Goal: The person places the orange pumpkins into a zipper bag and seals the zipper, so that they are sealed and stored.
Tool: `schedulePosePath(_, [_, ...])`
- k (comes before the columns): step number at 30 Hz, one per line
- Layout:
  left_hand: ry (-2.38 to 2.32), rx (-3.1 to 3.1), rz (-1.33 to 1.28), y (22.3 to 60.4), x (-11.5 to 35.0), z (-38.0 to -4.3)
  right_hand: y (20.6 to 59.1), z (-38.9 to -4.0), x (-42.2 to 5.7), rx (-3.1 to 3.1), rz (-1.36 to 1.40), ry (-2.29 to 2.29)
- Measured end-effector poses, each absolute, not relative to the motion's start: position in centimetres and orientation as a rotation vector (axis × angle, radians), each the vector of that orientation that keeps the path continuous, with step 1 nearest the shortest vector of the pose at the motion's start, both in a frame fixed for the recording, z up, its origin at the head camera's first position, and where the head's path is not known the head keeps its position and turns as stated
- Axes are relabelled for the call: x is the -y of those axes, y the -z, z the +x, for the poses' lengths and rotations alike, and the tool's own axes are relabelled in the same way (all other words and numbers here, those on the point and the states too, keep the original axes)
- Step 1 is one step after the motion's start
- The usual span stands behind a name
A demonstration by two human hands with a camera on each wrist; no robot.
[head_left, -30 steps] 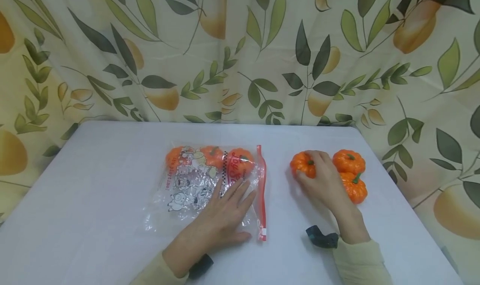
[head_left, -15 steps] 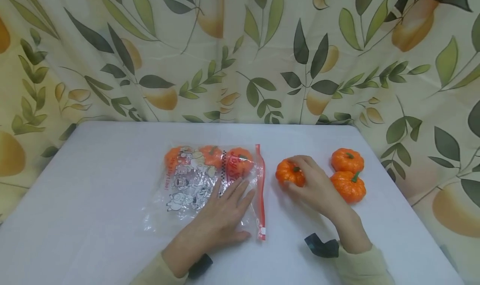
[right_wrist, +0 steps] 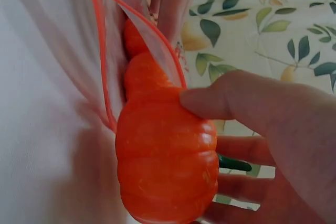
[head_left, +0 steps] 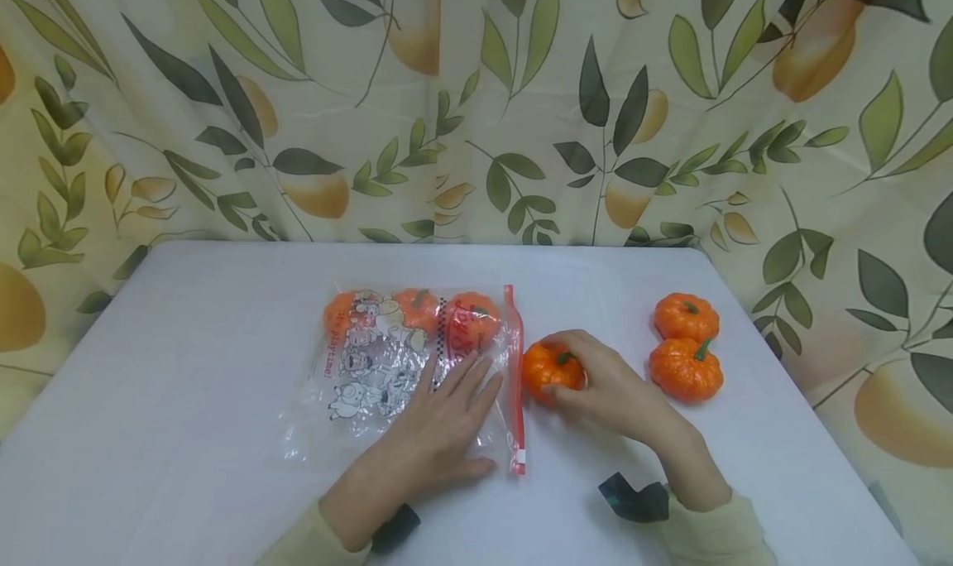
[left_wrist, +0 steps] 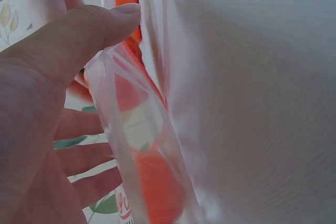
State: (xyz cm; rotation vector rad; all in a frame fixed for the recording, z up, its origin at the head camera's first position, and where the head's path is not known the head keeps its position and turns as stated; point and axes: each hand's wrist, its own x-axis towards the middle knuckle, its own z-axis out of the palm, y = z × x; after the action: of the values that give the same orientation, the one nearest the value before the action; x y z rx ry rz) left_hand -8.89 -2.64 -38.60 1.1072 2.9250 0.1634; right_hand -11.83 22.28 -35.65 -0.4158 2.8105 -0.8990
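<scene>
A clear zip bag (head_left: 372,434) with cartoon print and a red zip edge (head_left: 515,400) lies flat, holding several small orange pumpkins (head_left: 338,311) along its far side. My left hand (head_left: 439,434) rests on top of the bag with its fingers spread and straight. Just right of the zip edge, my right hand (head_left: 610,384) grips another orange pumpkin (head_left: 549,371) between thumb and fingers. From the right wrist view, the bag's red-edged mouth (right_wrist: 102,51) gapes right beside the held pumpkin (right_wrist: 168,156), whose green stem points toward the fingers.
Two more orange pumpkins (head_left: 685,316) sit together on the right of the white table (head_left: 186,367). A leaf-and-fruit patterned curtain (head_left: 476,111) hangs behind the table. Dark straps (head_left: 636,498) are at both wrists.
My right hand has carried its pumpkin leftward and nearer, from beside the other two pumpkins to the bag's zip edge. The left hand has stayed on the bag.
</scene>
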Motion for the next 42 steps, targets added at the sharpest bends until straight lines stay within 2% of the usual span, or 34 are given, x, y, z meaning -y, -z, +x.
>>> schedulePosePath(20, [-0.220,-2.900,1.070,38.9,2.4,-8.9,36.8,-12.0,-22.7,-2.520,-0.554,1.093])
schedulePosePath(29, [-0.205,-2.884,1.064,39.2,2.2,-8.5,37.5,-12.4,-23.4,-2.343,-0.415,1.231])
schedulePosePath(42, [-0.264,-2.961,1.114,39.2,1.8,-8.4,38.3,-12.7,-22.6,-2.291,-0.362,1.335])
